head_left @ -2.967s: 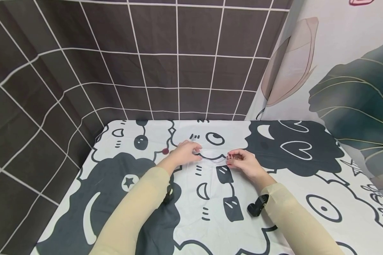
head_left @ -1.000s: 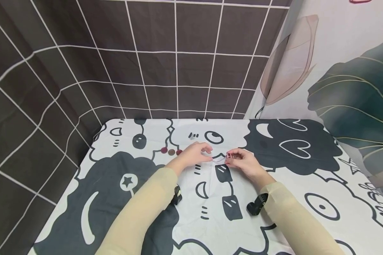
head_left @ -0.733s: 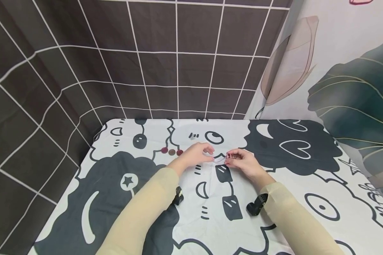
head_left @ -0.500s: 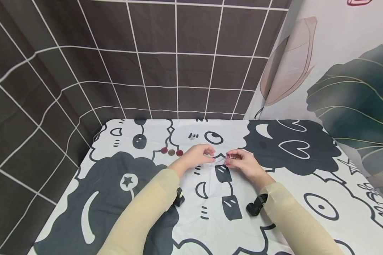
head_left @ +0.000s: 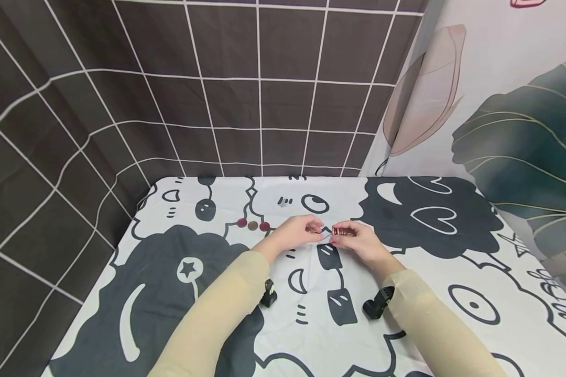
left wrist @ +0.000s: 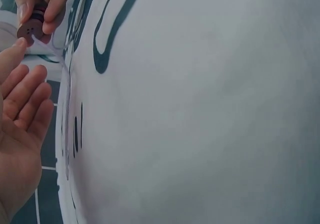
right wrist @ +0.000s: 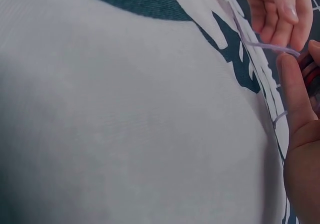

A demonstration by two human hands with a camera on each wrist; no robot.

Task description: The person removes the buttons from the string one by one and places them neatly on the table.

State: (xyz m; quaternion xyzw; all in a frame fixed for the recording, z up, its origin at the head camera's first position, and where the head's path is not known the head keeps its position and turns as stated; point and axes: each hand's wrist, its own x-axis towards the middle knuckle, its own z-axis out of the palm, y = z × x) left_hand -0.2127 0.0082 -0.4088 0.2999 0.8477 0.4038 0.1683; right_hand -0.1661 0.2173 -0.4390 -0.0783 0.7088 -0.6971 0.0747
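My right hand (head_left: 360, 243) grips a short stack of dark red and dark buttons (left wrist: 31, 29) between thumb and fingers. A pale lavender cord (left wrist: 56, 52) comes out of a hole in the face of the end button and trails down over the cloth. Just left of the stack is my left hand (head_left: 293, 233), palm turned in and fingers loosely extended. Its thumb tip lies right at the rim of the end button in the left wrist view. In the right wrist view the cord (right wrist: 272, 47) passes close by the left fingertips.
Two dark red buttons (head_left: 242, 222) and a brown button (head_left: 252, 225) lie in a row left of my left hand. A white cloth (head_left: 311, 314) with black cartoon prints covers the table. Behind hangs a dark grid curtain (head_left: 226, 104), with a leaf-patterned curtain (head_left: 514, 131) at right.
My left hand has moved right, toward the button stack, uncovering more of the loose buttons. The span of cord between the hands has shortened. The right hand stays in place, holding the stack.
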